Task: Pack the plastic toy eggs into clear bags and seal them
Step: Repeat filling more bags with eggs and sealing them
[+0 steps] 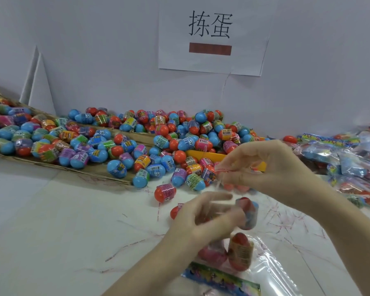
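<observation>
A clear bag (263,259) with a colourful printed header lies at the near edge of the white table, several eggs inside it, one orange egg (240,251) upright. My left hand (203,218) grips the bag's upper part, fingers curled round it and an egg (249,212) inside. My right hand (263,165) is above it and pinches a thin red-and-white strip (221,170) at the bag's mouth. A big heap of blue and orange toy eggs (158,142) lies behind the hands.
A flat cardboard tray (103,176) holds more eggs at left. A yellow scoop (207,155) sits in the heap. Filled bags (350,159) pile up at right. Loose red strips (282,223) litter the table. One orange egg (165,192) stands alone. A paper sign (212,35) hangs on the wall.
</observation>
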A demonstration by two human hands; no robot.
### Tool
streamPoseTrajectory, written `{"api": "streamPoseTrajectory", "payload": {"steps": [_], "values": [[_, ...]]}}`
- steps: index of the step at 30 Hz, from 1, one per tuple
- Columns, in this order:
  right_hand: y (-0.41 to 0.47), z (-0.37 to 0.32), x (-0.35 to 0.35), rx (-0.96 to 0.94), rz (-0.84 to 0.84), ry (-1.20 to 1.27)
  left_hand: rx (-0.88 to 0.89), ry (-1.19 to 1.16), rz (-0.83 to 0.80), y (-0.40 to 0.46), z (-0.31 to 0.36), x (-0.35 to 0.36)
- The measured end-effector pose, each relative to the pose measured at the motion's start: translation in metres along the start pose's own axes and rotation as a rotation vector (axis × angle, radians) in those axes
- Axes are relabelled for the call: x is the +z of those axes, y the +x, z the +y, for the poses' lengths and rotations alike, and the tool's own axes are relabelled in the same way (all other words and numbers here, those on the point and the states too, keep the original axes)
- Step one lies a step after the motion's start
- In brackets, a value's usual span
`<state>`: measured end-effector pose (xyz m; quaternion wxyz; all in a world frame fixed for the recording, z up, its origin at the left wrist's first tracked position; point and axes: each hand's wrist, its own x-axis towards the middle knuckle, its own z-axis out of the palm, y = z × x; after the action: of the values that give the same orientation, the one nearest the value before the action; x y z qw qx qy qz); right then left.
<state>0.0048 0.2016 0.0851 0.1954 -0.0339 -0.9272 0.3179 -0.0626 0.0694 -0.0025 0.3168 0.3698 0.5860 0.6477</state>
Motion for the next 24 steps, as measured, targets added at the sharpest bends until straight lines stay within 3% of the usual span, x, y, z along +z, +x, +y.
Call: {"api": "streamPoseTrajectory", "payload": {"steps": [4, 7, 10, 14, 19, 24], "values": [[-0.003, -0.006, 0.006, 0.000, -0.027, -0.073, 0.190, -0.058, 0.290, 0.003, 0.007, -0.002], [-0.004, -0.010, 0.010, -0.016, -0.008, -0.121, 0.261, -0.093, 0.420, 0.003, 0.011, -0.002], [-0.007, -0.010, 0.014, -0.123, 0.115, -0.201, 0.270, -0.094, 0.425, 0.002, 0.012, -0.002], [-0.009, -0.004, 0.023, -0.403, 0.362, -0.566, 0.265, -0.096, 0.405, 0.002, 0.012, -0.001], [-0.011, 0.003, 0.028, -0.446, 0.372, -0.634, 0.278, -0.052, 0.407, 0.003, 0.010, 0.000], [-0.013, 0.007, 0.031, -0.461, 0.336, -0.643, 0.380, 0.158, 0.457, 0.001, 0.006, 0.002]]}}
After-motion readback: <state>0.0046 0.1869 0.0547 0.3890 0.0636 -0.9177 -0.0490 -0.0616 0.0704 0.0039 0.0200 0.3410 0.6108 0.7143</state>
